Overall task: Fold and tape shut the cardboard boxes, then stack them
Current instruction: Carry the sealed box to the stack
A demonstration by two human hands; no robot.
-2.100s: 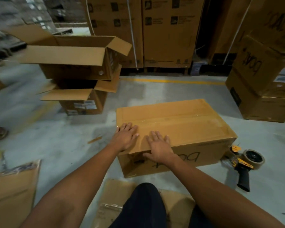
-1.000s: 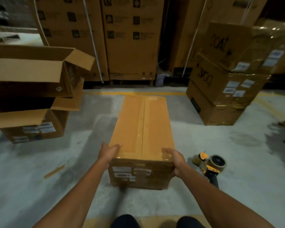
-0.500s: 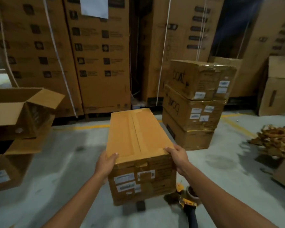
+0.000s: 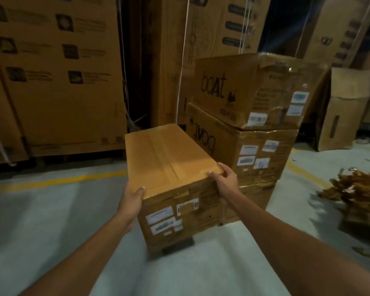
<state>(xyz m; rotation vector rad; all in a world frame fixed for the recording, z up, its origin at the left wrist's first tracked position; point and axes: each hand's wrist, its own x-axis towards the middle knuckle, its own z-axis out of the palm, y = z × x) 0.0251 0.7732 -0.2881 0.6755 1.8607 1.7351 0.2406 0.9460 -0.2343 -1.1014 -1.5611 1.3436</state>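
Taped box (image 4: 169, 163): held off the floor, seam sealed.
Left hand (image 4: 131, 201): curled round its near left corner.
Right hand (image 4: 223, 180): curled round its near right corner.
Stack of boxes (image 4: 261, 133): just beyond.

Matt brown cardboard box (image 4: 169, 159), glossy tape (image 4: 165, 161) along its seam.

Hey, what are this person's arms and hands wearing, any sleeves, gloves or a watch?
Nothing visible. The left hand and right hand are ungloved, with no rings that show. The left forearm and right forearm are bare to the frame's edge: no sleeves, watch or wristbands in view.
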